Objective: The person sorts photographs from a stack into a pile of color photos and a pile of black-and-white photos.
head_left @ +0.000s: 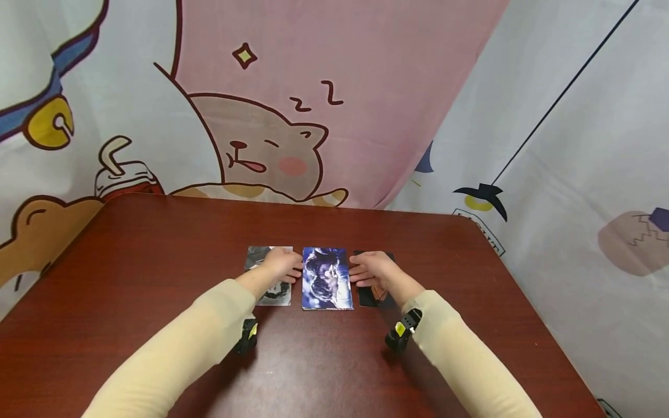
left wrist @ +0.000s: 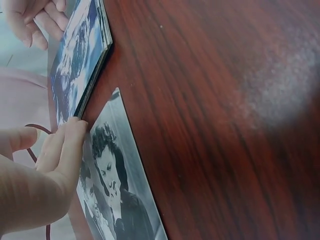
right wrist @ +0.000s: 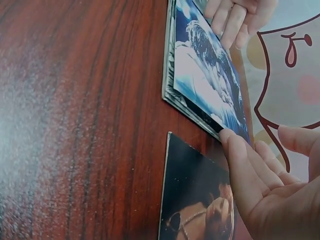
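In the middle of the table lies a stack of picture cards [head_left: 327, 278], its top one printed in blue and white. My left hand [head_left: 282, 264] has its fingers extended, their tips at the stack's left edge. On the opposite side, the fingertips of my right hand [head_left: 377, 270] meet or nearly meet the right edge. Beneath the left hand is a black-and-white photo card [left wrist: 120, 185] showing people. A dark card [right wrist: 192, 185] with an orange-brown figure lies under the right hand. The right wrist view shows the layered edges of the stack [right wrist: 210, 75], slightly uneven.
The reddish-brown wooden table [head_left: 324, 360] reflects light near its front. Behind it hangs a cloth [head_left: 387, 75] with cartoon animals, meeting the table's back edge. Both wrists carry small black cameras; the one on the right wrist [head_left: 399, 334] sits close above the tabletop.
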A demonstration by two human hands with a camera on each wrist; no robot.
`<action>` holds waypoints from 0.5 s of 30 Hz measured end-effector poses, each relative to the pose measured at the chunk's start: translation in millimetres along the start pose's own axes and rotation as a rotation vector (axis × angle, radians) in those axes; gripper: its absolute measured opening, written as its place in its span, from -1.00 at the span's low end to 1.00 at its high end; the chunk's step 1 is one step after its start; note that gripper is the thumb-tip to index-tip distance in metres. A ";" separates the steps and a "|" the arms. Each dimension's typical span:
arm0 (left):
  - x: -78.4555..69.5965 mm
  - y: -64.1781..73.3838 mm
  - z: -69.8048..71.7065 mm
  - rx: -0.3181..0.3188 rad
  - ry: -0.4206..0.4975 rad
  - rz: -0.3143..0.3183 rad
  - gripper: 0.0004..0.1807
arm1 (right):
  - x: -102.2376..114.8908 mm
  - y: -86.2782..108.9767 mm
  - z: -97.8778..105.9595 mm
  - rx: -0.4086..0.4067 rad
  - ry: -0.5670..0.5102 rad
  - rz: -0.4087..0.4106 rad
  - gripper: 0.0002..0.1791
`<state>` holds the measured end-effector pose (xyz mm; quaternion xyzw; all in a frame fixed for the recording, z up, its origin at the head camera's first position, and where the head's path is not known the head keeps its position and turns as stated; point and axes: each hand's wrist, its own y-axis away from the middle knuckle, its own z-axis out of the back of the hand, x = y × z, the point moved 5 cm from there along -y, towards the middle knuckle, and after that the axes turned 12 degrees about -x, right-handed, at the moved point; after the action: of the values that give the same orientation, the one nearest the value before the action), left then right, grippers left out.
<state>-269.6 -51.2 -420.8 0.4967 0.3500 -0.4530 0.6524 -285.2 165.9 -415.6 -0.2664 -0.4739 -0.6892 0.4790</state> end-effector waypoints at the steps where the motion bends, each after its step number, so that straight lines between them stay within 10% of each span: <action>1: -0.5 0.5 0.0 -0.004 0.002 0.000 -0.58 | 0.4 0.0 0.2 -0.001 -0.001 0.000 -0.54; 12: -6.1 2.2 -3.3 -0.031 0.102 -0.019 -0.59 | 1.8 -1.6 0.6 -0.014 -0.044 -0.002 -0.56; 15: 28.8 -48.2 -19.6 0.029 0.182 -0.023 -0.58 | 1.3 -3.1 -1.4 -0.012 -0.057 -0.002 -0.57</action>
<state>-305.1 -44.0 -468.0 0.5413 0.4071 -0.4184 0.6052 -288.5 164.4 -416.3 -0.2883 -0.4837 -0.6845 0.4631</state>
